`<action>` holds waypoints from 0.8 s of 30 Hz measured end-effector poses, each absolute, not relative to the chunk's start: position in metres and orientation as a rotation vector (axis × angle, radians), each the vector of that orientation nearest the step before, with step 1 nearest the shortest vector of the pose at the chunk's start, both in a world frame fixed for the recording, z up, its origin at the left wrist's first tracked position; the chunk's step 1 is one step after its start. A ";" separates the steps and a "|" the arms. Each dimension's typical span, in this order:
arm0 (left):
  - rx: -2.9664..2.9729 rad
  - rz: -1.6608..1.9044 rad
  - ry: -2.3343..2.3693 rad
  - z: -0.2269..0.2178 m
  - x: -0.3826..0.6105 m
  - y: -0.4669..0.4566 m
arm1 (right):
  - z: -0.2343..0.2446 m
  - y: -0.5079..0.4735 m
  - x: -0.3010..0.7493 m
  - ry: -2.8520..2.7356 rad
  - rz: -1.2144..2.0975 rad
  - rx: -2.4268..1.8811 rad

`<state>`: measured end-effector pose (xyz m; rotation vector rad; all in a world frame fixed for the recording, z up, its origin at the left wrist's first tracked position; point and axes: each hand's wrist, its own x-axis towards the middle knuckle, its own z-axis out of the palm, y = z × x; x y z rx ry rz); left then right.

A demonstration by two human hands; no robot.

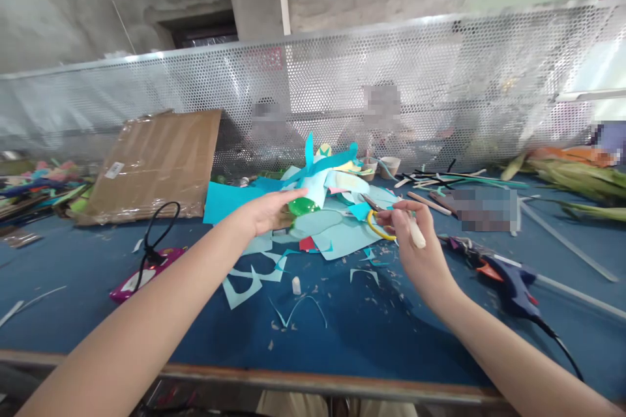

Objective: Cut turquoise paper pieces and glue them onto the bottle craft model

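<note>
My left hand is closed around a green plastic bottle, lying with its rounded base toward me. Pale blue paper and bright blue paper strips cover its far part. In my right hand is a pair of scissors with a yellow ring handle and a white part showing by the palm. The blades point left, toward the paper pieces, and I cannot tell whether they touch any. Cut pale blue paper lies under and between both hands.
A cardboard sheet leans at the back left. A pink power strip lies near my left forearm. A blue glue gun with its cable is at right. Paper cups stand before the perforated metal screen; paper scraps litter the table.
</note>
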<state>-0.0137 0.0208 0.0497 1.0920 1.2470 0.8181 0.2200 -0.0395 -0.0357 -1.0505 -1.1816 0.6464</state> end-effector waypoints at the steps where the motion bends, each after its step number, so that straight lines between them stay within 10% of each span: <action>1: 1.074 0.857 1.237 0.048 -0.008 0.019 | -0.037 -0.038 0.220 -1.211 0.657 -1.043; 24: 0.711 1.189 1.013 0.005 0.080 -0.024 | -0.046 -0.030 0.216 -1.132 0.891 -1.055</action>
